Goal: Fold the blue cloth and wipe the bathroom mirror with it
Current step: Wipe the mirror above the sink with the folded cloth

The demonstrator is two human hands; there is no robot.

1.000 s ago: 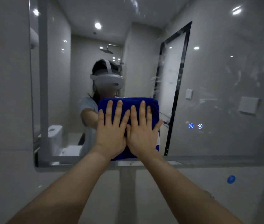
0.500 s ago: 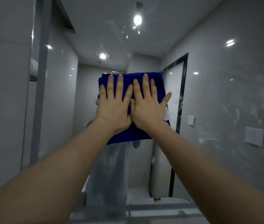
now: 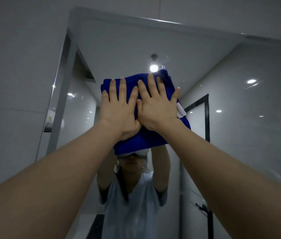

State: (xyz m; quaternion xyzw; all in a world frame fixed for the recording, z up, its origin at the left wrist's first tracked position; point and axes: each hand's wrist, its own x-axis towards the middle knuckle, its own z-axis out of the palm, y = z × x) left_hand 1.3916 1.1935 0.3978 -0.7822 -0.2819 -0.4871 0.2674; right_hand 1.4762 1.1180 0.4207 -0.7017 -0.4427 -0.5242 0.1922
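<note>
Looking up, we meet the grey tiled wall (image 3: 12, 75) at far left, then the mirror (image 3: 83, 100), whose left edge slants up beside the tiles and whose top edge crosses above us. Our left hand (image 3: 119, 111) lies flat on the folded blue cloth (image 3: 141, 140), with its fingers straight and slightly spread and their tips near the cloth's upper edge. The cloth is a thick pad pressed against the upper middle of the glass, its lower part showing below our wrists. Under it the glass reflects a person in a pale shirt (image 3: 131, 204) with both arms raised. Just above the cloth a round ceiling light (image 3: 154, 67) glares in the reflection. Our right hand (image 3: 158, 109) lies flat beside the left and touches it. Its fingers are straight and fanned wider, and the little finger reaches toward the cloth's right edge. A white tag (image 3: 181, 110) sticks out of the cloth just beside that hand. Farther right the mirror shows a black-framed door (image 3: 207, 118) and small bright spots on a glossy wall.
</note>
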